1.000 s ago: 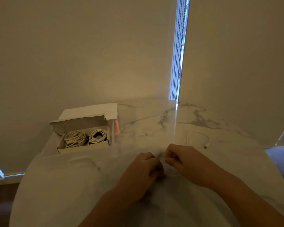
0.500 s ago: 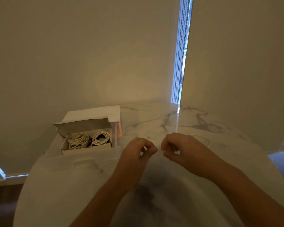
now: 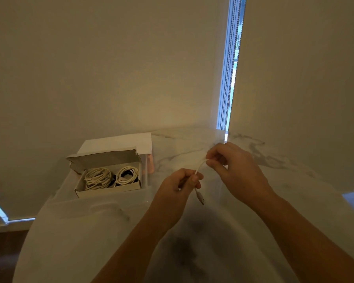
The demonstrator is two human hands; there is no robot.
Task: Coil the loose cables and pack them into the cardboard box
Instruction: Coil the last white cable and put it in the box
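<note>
Both hands have lifted off the table [image 3: 94, 231]. Far left, the cardboard box [image 3: 108, 188] holds coiled cables. Right hand [image 3: 236, 172] and left hand [image 3: 176, 186] each pinch the short white cable [image 3: 199, 167], its plug dangling. So short, it may spring uncoiled. Nothing blocks the box.

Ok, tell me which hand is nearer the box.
Left. The left hand holds the cable just right of the box; the right hand is farther right.

Head camera looks forward-down, close over table [image 3: 192, 252].
</note>
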